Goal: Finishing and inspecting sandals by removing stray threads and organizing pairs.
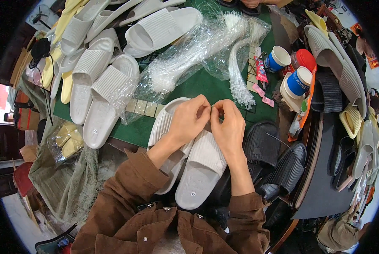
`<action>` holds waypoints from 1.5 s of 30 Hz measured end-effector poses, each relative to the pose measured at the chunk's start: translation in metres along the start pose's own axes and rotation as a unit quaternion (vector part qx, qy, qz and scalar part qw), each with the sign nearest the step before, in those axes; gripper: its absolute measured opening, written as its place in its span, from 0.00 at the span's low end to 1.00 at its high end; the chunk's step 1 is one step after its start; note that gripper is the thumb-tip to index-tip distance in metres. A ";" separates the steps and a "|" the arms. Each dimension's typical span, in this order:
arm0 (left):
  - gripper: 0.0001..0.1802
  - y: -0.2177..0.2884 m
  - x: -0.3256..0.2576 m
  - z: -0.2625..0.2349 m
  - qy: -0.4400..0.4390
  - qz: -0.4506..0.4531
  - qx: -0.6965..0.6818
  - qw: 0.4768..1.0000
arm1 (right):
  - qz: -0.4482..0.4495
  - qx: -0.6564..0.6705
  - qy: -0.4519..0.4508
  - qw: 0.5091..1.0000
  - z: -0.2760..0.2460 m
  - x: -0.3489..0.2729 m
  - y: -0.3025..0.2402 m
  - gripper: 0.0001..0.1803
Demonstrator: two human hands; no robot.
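A pair of pale grey slide sandals (200, 163) lies side by side under my hands, at the near edge of the green table (200, 84). My left hand (188, 119) and my right hand (228, 127) meet above the straps, fingertips pinched together on a thin clear plastic tie that is barely visible. Both wrists rest over the sandals. Brown jacket sleeves cover my forearms.
White slide sandals (98, 80) are heaped at the back left. Clear bags of plastic ties (198, 51) lie mid-table. Black sandals (274, 161) sit to my right, blue paper cups (299, 80) and more sandals on the right-hand stand. Bagged yellow sandals (66, 139) lie lower left.
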State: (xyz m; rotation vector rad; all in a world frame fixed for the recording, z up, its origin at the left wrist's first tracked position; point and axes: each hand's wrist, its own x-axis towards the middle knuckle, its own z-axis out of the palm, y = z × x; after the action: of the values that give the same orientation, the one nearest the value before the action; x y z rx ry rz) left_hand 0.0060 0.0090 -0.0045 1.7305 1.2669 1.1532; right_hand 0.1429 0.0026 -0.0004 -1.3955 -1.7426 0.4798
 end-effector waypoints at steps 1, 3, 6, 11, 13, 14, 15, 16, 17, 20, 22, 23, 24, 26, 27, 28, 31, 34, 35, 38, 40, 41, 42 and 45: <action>0.04 0.001 0.000 0.000 0.003 -0.004 -0.007 1.000 | 0.000 -0.002 0.000 1.000 0.000 0.000 0.000 0.05; 0.04 0.002 0.001 -0.001 0.000 -0.005 -0.003 1.000 | 0.007 0.003 0.004 1.000 -0.002 0.000 -0.001 0.05; 0.04 0.001 0.000 -0.003 -0.009 -0.009 0.000 1.000 | 0.028 0.009 0.011 1.000 -0.002 0.000 -0.001 0.05; 0.04 -0.002 0.000 -0.001 -0.011 0.002 0.003 1.000 | 0.028 0.004 0.028 0.999 -0.002 0.000 -0.001 0.06; 0.04 -0.002 0.000 -0.002 -0.009 0.003 0.000 1.000 | 0.024 0.030 0.030 0.999 0.002 0.000 -0.002 0.06; 0.04 -0.002 0.000 -0.002 -0.009 0.003 -0.001 1.000 | 0.024 0.029 0.030 0.999 0.001 0.000 -0.002 0.06; 0.04 -0.002 0.000 -0.001 -0.009 0.009 0.003 1.000 | 0.020 0.024 0.029 0.999 0.001 -0.001 0.000 0.06; 0.04 -0.001 0.001 -0.001 -0.009 0.015 0.007 1.000 | 0.015 0.019 0.028 0.999 0.001 -0.001 0.001 0.06; 0.04 -0.001 0.000 -0.001 -0.009 0.015 0.007 1.000 | 0.016 0.019 0.028 0.999 0.000 0.000 0.001 0.06; 0.04 0.001 0.000 -0.002 -0.021 0.007 0.007 1.000 | -0.010 0.002 0.022 1.000 -0.001 0.000 0.001 0.05; 0.05 0.001 0.001 -0.003 -0.029 0.017 0.026 0.999 | 0.008 -0.004 0.016 1.000 -0.001 0.000 0.001 0.05; 0.05 0.002 0.001 -0.003 -0.029 0.017 0.026 0.999 | 0.009 -0.004 0.016 1.000 -0.002 0.000 0.001 0.05; 0.04 0.002 0.000 -0.004 -0.031 0.032 0.033 0.998 | 0.024 -0.007 0.027 0.999 -0.002 0.001 0.001 0.05; 0.04 0.002 0.000 -0.004 -0.033 0.048 0.039 0.998 | 0.041 -0.010 0.039 0.998 -0.002 0.002 0.002 0.05; 0.04 0.002 0.000 -0.003 -0.034 0.032 0.030 0.998 | 0.024 -0.013 0.040 0.999 -0.002 0.002 0.002 0.05; 0.04 0.002 0.000 -0.003 -0.035 0.016 0.022 0.999 | 0.006 -0.016 0.041 0.999 -0.002 0.002 0.002 0.05; 0.04 0.005 0.000 -0.003 -0.024 -0.007 0.012 1.000 | 0.029 -0.003 0.036 0.999 -0.003 0.001 -0.002 0.06; 0.04 0.005 0.000 -0.003 -0.031 -0.014 0.004 0.999 | -0.002 -0.003 0.022 1.000 -0.003 0.001 -0.002 0.06; 0.04 0.003 0.000 -0.003 -0.031 -0.014 0.004 0.999 | -0.002 -0.003 0.021 1.000 -0.003 0.002 -0.001 0.06; 0.04 0.001 0.000 -0.002 -0.016 0.000 0.021 1.000 | -0.053 -0.001 0.029 0.998 -0.001 0.001 0.001 0.06; 0.04 0.004 -0.001 -0.004 -0.021 -0.013 0.011 1.000 | -0.014 -0.011 0.035 0.999 -0.001 0.002 0.000 0.06; 0.04 0.004 0.000 -0.004 -0.021 -0.013 0.011 1.000 | -0.014 -0.011 0.036 0.999 -0.002 0.001 0.000 0.06; 0.04 0.003 0.000 -0.004 -0.024 -0.009 0.010 1.000 | -0.011 -0.008 0.033 0.999 -0.002 0.001 0.000 0.05; 0.04 0.002 0.000 -0.004 -0.025 0.000 0.014 1.000 | -0.017 -0.005 0.031 0.999 -0.002 0.002 0.001 0.05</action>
State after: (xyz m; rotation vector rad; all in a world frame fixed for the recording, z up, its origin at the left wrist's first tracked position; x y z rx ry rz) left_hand 0.0035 0.0084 -0.0013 1.7685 1.2593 1.0902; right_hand 0.1444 0.0040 0.0007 -1.3725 -1.7179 0.4055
